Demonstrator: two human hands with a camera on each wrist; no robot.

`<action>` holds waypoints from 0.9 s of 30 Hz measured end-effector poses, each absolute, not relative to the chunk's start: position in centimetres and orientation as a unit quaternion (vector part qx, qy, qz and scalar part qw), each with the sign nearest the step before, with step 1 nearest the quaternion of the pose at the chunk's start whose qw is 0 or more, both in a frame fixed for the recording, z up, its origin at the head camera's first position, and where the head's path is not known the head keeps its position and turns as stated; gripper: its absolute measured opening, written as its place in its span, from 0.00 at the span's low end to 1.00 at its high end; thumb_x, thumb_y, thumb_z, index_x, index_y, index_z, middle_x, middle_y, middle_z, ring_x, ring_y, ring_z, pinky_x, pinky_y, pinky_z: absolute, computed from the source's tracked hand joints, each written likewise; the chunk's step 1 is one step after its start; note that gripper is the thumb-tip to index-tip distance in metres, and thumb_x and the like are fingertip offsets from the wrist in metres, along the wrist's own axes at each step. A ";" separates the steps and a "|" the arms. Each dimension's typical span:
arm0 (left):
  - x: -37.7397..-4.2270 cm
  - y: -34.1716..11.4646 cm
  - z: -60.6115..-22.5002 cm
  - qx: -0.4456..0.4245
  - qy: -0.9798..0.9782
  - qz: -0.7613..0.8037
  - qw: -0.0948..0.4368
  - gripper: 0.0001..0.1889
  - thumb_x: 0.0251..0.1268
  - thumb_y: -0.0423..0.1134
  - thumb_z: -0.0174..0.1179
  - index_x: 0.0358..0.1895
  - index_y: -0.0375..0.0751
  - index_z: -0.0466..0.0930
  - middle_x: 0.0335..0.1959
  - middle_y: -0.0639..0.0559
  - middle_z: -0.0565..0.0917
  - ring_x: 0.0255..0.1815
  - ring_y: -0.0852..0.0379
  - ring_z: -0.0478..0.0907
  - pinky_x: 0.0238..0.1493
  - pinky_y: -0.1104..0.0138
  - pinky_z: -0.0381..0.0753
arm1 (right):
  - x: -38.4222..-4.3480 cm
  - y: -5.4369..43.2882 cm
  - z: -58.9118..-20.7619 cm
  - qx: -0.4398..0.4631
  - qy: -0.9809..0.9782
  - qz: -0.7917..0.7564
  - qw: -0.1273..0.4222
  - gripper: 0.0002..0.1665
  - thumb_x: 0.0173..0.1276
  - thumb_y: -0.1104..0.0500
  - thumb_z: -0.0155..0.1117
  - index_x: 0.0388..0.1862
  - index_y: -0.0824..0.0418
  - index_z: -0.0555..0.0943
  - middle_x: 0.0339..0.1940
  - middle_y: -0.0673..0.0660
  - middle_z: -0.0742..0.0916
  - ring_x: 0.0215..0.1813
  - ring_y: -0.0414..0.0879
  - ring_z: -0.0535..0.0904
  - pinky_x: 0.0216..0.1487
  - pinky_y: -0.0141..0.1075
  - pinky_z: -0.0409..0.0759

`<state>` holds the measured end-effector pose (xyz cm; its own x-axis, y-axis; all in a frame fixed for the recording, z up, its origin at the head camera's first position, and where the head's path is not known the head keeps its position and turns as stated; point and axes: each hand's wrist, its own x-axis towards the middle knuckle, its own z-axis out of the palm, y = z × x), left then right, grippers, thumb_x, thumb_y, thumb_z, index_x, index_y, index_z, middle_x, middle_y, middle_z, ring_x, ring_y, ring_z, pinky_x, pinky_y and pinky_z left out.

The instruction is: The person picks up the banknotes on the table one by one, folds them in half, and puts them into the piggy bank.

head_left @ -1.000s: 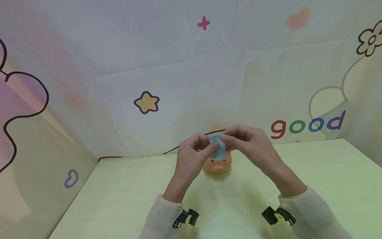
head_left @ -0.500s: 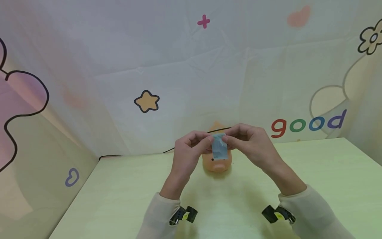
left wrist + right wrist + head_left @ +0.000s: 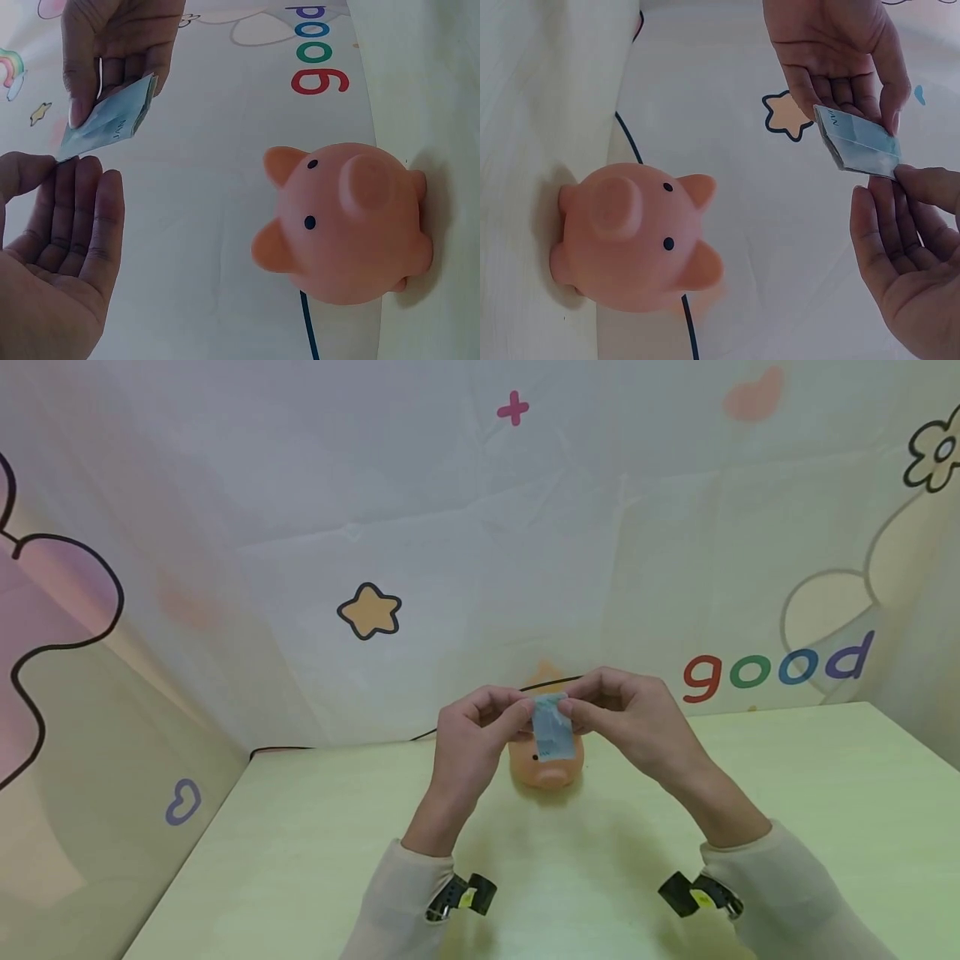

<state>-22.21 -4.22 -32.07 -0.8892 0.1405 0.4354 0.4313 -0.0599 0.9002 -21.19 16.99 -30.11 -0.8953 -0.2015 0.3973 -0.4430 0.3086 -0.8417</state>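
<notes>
A small folded banknote (image 3: 553, 728), pale blue-green, is up in the air between the two hands. My left hand (image 3: 471, 739) pinches its upper left edge between thumb and fingers, and my right hand (image 3: 637, 718) pinches the upper right corner. In the left wrist view the folded layers of the banknote (image 3: 112, 120) show at one side. Behind and below it, a peach-coloured piggy bank (image 3: 547, 777) stands on the table, its snout towards me. The note covers part of its face in the head view; both wrist views show the piggy bank (image 3: 626, 236) whole from the front.
The pale green table (image 3: 315, 843) ends at a cloth backdrop (image 3: 450, 527) printed with a star, hearts and the word "good". The piggy bank is near the table's back edge. A small black camera is strapped at each cuff.
The left hand has shifted slightly left and its thumb has moved up to the banknote's upper left edge. The right hand keeps its pinch almost in place.
</notes>
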 end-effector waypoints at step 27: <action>-22.3 -3.7 -32.5 -0.203 -0.684 -0.698 0.060 0.08 0.73 0.30 0.66 0.46 0.26 0.87 0.35 0.47 0.88 0.33 0.57 0.86 0.42 0.65 0.91 | -20.9 17.4 -29.6 0.179 -0.802 0.555 0.127 0.13 0.77 0.57 0.71 0.51 0.66 0.86 0.43 0.58 0.91 0.41 0.47 0.91 0.53 0.34 0.86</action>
<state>-22.33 -3.65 -32.48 -0.9102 0.1950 0.3654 0.3613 -0.0578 0.9307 -20.89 17.44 -29.59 -0.9036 -0.1468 0.4024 -0.4283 0.3202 -0.8450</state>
